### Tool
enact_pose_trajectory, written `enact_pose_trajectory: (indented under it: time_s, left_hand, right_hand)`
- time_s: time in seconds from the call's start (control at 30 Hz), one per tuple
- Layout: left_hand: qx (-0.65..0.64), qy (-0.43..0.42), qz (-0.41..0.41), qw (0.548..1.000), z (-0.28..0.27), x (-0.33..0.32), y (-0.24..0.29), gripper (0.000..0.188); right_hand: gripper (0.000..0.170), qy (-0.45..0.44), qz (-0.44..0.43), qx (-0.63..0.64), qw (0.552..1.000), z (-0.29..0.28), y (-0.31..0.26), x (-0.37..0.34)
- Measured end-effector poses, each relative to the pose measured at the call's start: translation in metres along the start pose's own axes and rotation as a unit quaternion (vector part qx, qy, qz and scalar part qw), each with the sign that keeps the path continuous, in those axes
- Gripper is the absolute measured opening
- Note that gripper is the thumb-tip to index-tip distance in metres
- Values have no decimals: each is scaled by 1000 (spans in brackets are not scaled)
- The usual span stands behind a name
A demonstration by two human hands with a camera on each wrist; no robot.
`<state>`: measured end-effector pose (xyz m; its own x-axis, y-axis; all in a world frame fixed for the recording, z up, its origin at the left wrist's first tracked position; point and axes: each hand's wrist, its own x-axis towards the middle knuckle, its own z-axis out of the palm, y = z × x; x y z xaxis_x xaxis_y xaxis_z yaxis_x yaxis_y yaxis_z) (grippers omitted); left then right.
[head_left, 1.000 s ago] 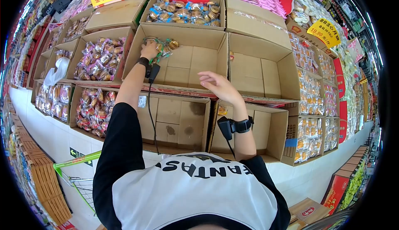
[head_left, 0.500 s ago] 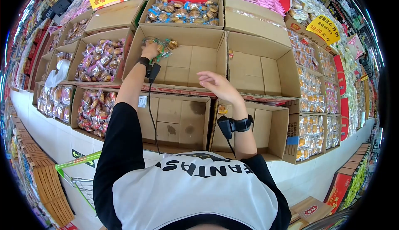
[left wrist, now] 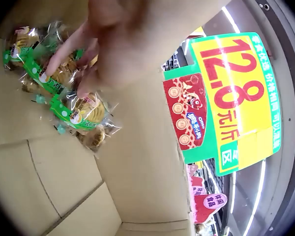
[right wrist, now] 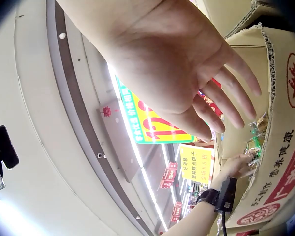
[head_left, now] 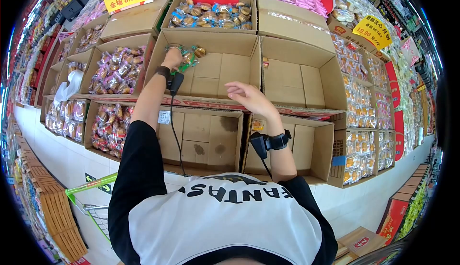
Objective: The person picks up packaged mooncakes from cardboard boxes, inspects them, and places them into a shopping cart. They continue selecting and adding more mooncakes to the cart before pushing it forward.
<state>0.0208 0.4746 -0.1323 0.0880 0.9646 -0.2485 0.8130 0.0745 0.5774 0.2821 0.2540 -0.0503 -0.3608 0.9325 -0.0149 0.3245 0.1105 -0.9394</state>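
Observation:
My left hand (head_left: pixel 173 57) reaches into the far left corner of a cardboard box (head_left: pixel 242 66) in the middle row. There it touches several clear-wrapped pastries with green labels (left wrist: pixel 88 112). In the left wrist view, its index finger (left wrist: pixel 64 51) lies extended over a packet, with another fingertip close to the packet below. Part of the hand hides some pastries. My right hand (head_left: pixel 251 98) hovers above the front edge of the same box, its fingers loosely extended and holding nothing.
Right of the box stands another cardboard box (head_left: pixel 330 80) with one small packet (head_left: pixel 266 62) inside. Boxes of purple-wrapped pastries (head_left: pixel 117 68) and red-wrapped pastries (head_left: pixel 111 127) are on the left. A price sign (left wrist: pixel 236 98) rises behind. A green-handled cart (head_left: pixel 91 186) stands at lower left.
My left hand has turned slightly at the wrist over the green-labelled pastries, its fingers lower among them. The right hand stays nearly in place. The head view has shifted a little.

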Motion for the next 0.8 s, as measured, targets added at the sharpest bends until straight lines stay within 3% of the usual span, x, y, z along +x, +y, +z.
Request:
enact_pose_trajectory:
  time_s: [0.07,0.13,0.4,0.6,0.67,0.7,0.77,0.8]
  left_hand:
    - [-28,-38,-35,998,-4,0,3,19]
    - [-93,-45,22,994,-10,-8,14,12]
    - [-246,-101,105,958,-36,-59,73,8]
    - [-377,-134,212,892,-29,-148,120,6]
    - [-444,-170,266,838,-21,-175,126,6]
    - [-445,-168,267,838,-17,-185,127,6]
    - [-470,-129,292,823,-10,-205,126,7]
    - [-474,-113,294,822,-11,-217,129,7]
  right_hand:
    - [31,-5,9,11,1000,0,0,0]
    - [32,-4,3,10,1000,1,1,0]
    - [36,27,-20,13,999,8,7,3]
    - [48,180,-11,-44,983,22,15,7]
    - [44,244,-89,-34,965,26,20,10]
    - [44,244,-91,-35,965,24,17,9]
    - [36,167,-52,129,976,20,6,5]
    - [36,166,-53,129,976,20,7,4]
